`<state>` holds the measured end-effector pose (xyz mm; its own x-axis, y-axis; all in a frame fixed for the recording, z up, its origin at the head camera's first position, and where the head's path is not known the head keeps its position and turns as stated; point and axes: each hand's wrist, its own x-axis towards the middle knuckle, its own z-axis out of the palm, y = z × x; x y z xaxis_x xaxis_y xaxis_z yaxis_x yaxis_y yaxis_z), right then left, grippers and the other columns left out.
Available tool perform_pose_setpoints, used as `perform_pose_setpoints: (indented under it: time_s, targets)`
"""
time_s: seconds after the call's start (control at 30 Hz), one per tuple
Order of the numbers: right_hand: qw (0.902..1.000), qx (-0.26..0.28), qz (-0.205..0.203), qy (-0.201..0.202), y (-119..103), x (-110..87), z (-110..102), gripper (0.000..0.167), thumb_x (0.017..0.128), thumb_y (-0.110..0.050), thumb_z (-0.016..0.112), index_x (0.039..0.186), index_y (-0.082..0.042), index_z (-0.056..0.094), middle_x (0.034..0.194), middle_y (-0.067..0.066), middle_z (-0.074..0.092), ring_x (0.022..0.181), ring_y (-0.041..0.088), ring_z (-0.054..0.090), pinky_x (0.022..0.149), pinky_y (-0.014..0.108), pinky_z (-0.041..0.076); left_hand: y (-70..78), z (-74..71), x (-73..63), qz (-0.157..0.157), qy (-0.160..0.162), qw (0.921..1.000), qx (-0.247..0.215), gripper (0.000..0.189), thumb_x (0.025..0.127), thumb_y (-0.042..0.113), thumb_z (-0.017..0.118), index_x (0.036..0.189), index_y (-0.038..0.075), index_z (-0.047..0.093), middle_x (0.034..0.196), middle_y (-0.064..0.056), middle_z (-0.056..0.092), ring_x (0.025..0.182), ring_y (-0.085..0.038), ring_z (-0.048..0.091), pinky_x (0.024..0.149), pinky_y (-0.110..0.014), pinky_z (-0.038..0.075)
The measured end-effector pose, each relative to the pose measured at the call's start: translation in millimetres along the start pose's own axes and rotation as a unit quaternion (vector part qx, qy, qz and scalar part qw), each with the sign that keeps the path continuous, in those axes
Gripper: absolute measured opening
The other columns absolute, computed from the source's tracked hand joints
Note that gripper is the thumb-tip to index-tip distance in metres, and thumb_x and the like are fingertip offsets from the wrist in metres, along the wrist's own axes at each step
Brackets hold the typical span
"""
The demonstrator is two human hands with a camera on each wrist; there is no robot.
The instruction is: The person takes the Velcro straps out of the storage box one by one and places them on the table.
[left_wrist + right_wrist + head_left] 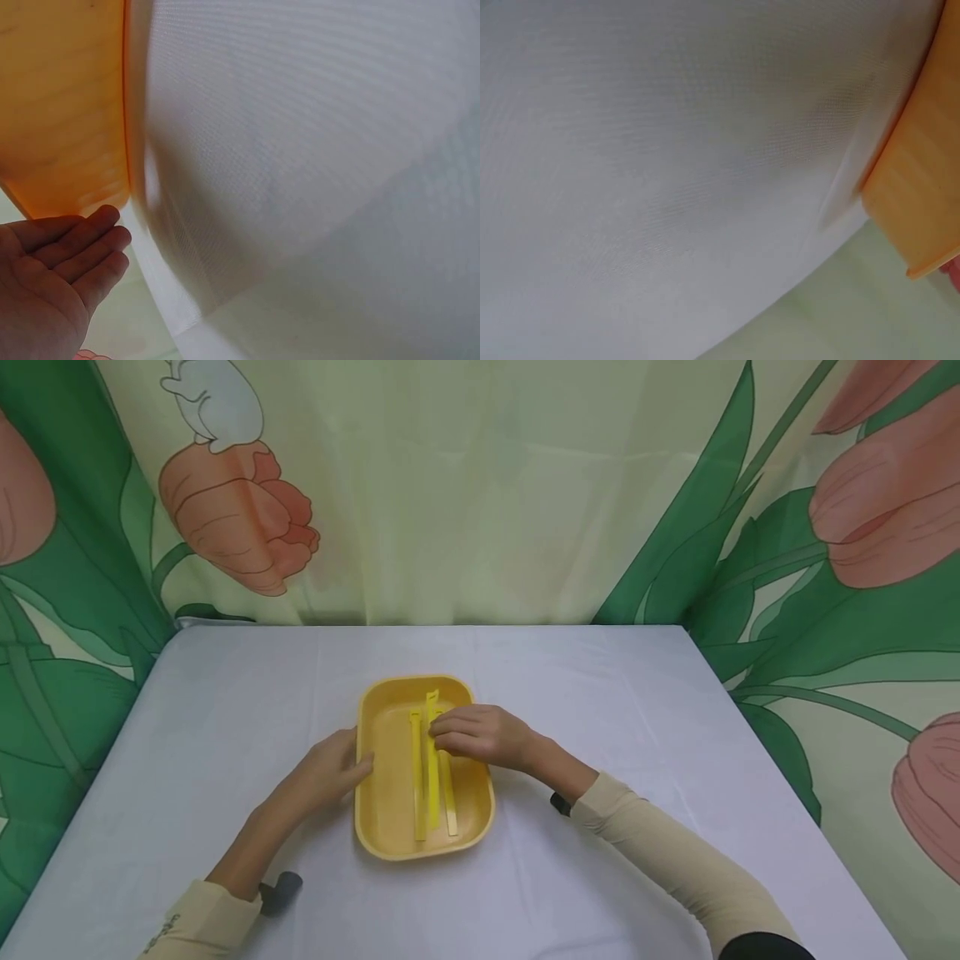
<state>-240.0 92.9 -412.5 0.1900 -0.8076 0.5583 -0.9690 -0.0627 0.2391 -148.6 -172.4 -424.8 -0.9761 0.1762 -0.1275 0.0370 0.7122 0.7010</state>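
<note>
A shallow yellow tray (390, 810) stands on the white-covered table. Several long, narrow yellow strips (418, 793) lie lengthwise in it, and the middle strip (432, 777) reaches furthest towards the tray's far end. My right hand (480, 733) comes over the tray's right rim, its curled fingers holding the middle strip near its upper part; the thumb is hidden. At the left rim, my left hand (330, 768) holds the tray, thumb over the edge and fingers along the outside. In the left wrist view those fingers (97, 247) lie beside the orange-looking tray wall (67, 112).
A white cloth (600, 710) covers the table around the tray. Behind it hangs a curtain (465, 493) printed with tulips and a rabbit. Dark wrist devices (281, 893) sit at both cuffs. The right wrist view shows mostly cloth and the tray's outer wall (922, 172).
</note>
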Motion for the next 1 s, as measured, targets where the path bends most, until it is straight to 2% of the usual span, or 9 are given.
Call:
perform_pose_setpoints:
  time_s: [0.13,0.27,0.5,0.73,1.0]
  targets:
    - [0.9999,0.001,0.011,0.001,-0.2,-7.6,-4.5,0.011,0.091,-0.01,0.062,0.1,-0.004,0.065,0.108,0.007,0.067,0.104,0.02,0.061,0.097,0.029,0.042,-0.9,1.7,0.7,0.01,0.001,0.9999,-0.007,0.047,0.09,0.017,0.053,0.134,0.0,0.046,0.113,-0.014,0.057,0.089,-0.024,0.052,0.082,-0.044,0.044]
    - [0.9996,0.005,0.029,-0.002,-0.4,-14.4,-9.5,0.017,0.084,-0.008,0.071,0.1,-0.004,0.065,0.107,0.007,0.067,0.104,0.019,0.061,0.095,0.029,0.043,0.3,3.9,0.9,0.009,0.001,0.9999,-0.01,0.048,0.09,0.018,0.053,0.135,0.0,0.045,0.113,-0.013,0.057,0.088,-0.023,0.053,0.081,-0.043,0.045]
    - [0.9983,-0.006,0.059,-0.002,1.7,-26.2,-20.8,0.013,0.087,-0.008,0.067,0.099,-0.004,0.063,0.106,0.006,0.067,0.101,0.019,0.062,0.093,0.029,0.045,3.7,1.4,-1.9,-0.005,-0.004,1.0,-0.008,0.05,0.091,0.019,0.052,0.137,0.0,0.042,0.109,-0.013,0.057,0.084,-0.022,0.053,0.076,-0.041,0.047]
    - [0.997,-0.011,0.077,0.001,4.7,-32.3,-29.9,0.012,0.089,-0.008,0.065,0.1,-0.003,0.064,0.107,0.007,0.067,0.099,0.021,0.062,0.09,0.03,0.047,-0.2,-1.3,-3.5,-0.009,0.001,1.0,-0.003,0.053,0.092,0.022,0.053,0.138,-0.001,0.04,0.121,-0.02,0.054,0.095,-0.028,0.051,0.087,-0.051,0.043]
    - [0.9963,-0.022,0.082,-0.011,4.5,-37.2,-38.3,0.012,0.089,-0.005,0.063,0.101,-0.003,0.066,0.107,0.007,0.066,0.099,0.021,0.062,0.09,0.031,0.047,-0.9,2.0,-1.9,-0.001,0.0,0.9999,-0.012,0.052,0.092,0.021,0.052,0.138,0.0,0.04,0.12,-0.018,0.054,0.094,-0.028,0.052,0.086,-0.05,0.044]
